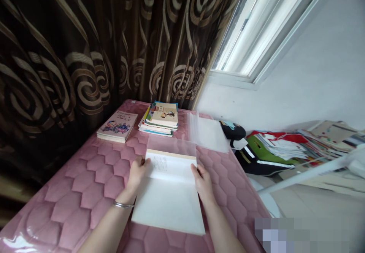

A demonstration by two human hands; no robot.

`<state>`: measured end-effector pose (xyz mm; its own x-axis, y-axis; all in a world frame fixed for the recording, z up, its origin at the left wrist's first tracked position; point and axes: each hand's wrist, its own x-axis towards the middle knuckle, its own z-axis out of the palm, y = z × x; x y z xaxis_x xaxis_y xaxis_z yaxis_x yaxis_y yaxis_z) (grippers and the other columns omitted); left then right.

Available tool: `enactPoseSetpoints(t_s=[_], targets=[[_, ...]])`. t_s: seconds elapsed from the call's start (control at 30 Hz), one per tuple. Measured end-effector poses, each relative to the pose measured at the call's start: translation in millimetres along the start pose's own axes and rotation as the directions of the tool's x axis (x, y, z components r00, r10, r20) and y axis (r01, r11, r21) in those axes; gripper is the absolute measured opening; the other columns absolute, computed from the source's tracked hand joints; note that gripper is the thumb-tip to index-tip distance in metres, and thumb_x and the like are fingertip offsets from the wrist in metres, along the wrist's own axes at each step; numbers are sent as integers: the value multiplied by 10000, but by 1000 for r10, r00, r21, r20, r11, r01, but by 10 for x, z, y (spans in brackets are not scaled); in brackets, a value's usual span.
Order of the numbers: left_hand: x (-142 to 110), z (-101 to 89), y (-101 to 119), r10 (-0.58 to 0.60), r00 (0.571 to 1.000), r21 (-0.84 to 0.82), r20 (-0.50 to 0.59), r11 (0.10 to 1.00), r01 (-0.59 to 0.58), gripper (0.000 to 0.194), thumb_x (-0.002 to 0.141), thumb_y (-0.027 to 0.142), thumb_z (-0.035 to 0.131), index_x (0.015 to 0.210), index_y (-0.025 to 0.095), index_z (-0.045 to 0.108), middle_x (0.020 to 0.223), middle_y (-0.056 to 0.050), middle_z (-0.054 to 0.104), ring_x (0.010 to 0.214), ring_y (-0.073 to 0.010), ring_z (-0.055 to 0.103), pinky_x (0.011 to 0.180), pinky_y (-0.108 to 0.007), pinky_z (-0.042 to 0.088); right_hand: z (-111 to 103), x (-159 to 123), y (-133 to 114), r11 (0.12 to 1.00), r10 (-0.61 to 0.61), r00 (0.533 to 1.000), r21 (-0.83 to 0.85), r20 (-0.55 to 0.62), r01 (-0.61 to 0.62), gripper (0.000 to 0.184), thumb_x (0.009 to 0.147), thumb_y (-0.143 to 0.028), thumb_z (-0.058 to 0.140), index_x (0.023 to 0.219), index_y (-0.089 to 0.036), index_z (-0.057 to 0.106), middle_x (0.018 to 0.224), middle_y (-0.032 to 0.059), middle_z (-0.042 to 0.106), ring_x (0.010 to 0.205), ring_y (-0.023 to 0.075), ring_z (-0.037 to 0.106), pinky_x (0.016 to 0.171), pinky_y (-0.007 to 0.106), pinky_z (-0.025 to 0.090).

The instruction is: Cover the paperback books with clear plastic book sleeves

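Observation:
A white book lies on the pink quilted table cover, partly inside a clear plastic sleeve that covers its near part. My left hand grips the book's left edge with curled fingers; a silver bangle sits on that wrist. On the right edge, my right hand presses with fingers together on the sleeve and book.
A pink children's book and a stack of several books lie at the table's far side, beside more clear sleeves. Dark swirl-patterned curtains hang behind. To the right, below the window, sit bags and piled papers.

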<state>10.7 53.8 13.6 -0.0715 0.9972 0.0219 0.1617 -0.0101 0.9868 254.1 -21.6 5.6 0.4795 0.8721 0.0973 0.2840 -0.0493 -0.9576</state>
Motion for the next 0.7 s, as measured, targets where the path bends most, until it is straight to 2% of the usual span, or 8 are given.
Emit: enactPoseSetpoints(t_s=[0.23, 0.43, 0.7], targets=[[-45, -3, 85, -29, 999, -23, -12, 999, 29, 337, 654, 521, 582, 654, 186, 541, 578, 34, 506, 596, -141, 472, 558, -251, 356, -7, -6, -15, 998, 6, 1000, 57, 28, -7, 537, 706, -725, 600, 718, -191, 644, 598, 0, 610, 614, 190, 545, 546, 271, 409], [-28, -29, 101, -87, 991, -68, 104, 993, 94, 276, 632, 456, 553, 676, 183, 564, 617, 5, 568, 649, -187, 543, 578, -269, 396, 6, 14, 29, 1000, -5, 1000, -14, -7, 5, 544, 710, -746, 576, 646, -207, 600, 574, -2, 587, 595, 180, 524, 535, 268, 398], [21, -32, 17, -34, 998, 51, 46, 998, 32, 303, 622, 492, 552, 578, 212, 446, 530, 61, 406, 553, -119, 395, 532, -244, 306, 3, -16, -52, 997, 24, 1000, 76, 16, -25, 498, 717, -695, 608, 693, -198, 606, 614, -4, 594, 621, 183, 531, 557, 269, 406]])
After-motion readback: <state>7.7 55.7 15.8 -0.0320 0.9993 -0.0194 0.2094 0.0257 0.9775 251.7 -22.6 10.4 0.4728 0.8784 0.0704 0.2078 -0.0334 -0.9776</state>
